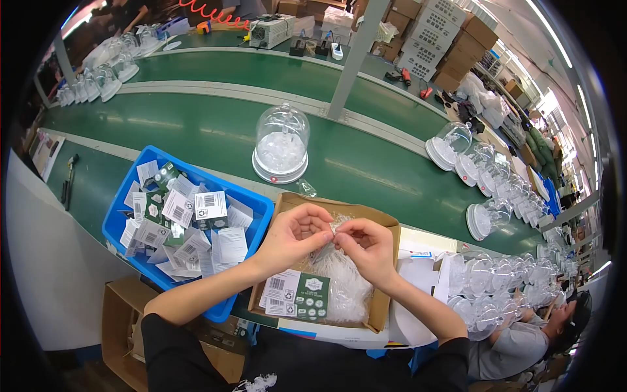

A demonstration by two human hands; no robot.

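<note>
Over a shallow cardboard box (390, 277), my left hand (297, 234) and right hand (366, 245) meet with thumbs and fingertips pinched together. Something small and thin is between them, whitish where it shows; the fingers cover most of it and I cannot make out its kind. Inside the box, below my right hand, lies a heap of fine white plastic strands (346, 294). Green and white printed cards (297, 297) rest on its near left side. To the left, a blue plastic bin (262, 215) holds many loose folded tags (196, 212).
A clear dome on a white base (281, 145) stands on the green conveyor (366, 153) beyond the box. More domes (490, 271) crowd the right side, where another person (516, 346) sits. A metal post (356, 62) rises behind. An open carton (121, 326) is at lower left.
</note>
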